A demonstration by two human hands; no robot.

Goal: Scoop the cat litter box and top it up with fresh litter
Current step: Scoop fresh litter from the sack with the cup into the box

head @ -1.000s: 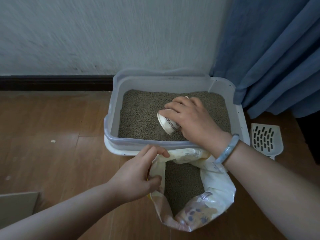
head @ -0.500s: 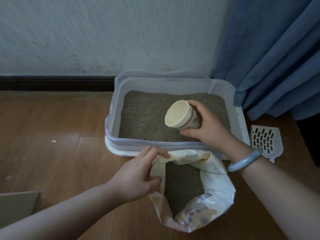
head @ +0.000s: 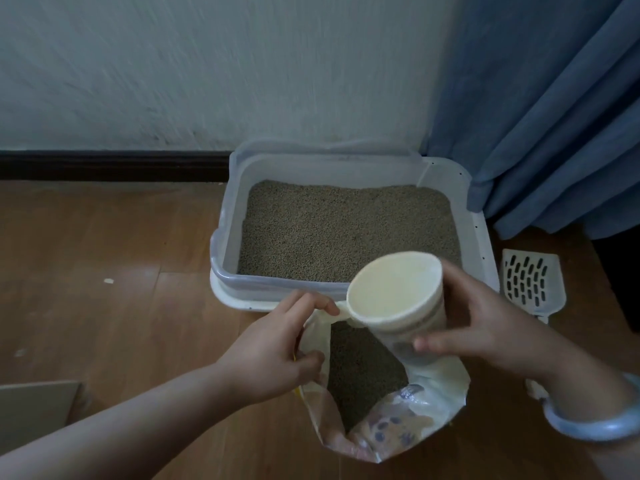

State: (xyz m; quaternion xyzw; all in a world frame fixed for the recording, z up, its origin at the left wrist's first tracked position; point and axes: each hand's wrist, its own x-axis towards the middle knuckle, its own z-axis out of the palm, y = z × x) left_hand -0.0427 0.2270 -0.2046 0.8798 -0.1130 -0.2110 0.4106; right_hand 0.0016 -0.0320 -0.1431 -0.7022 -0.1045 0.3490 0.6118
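A white litter box point(head: 479, 233) stands on the floor against the wall, filled with greyish-green litter point(head: 346, 230). In front of it an open bag of litter point(head: 436, 396) stands on the floor. My left hand point(head: 273, 348) pinches the bag's left rim and holds it open. My right hand point(head: 485, 327) grips an empty paper cup point(head: 394, 292), tilted with its mouth toward me, just above the bag's opening.
A white slotted scoop point(head: 530, 282) lies on the wooden floor right of the box. A blue curtain point(head: 540, 109) hangs at the right. A flat cardboard piece point(head: 34, 403) lies at the lower left.
My right hand lifted the cup out of the litter box, turned it mouth-up and empty, and brought it back toward me over the bag. My left hand stayed on the bag's rim.
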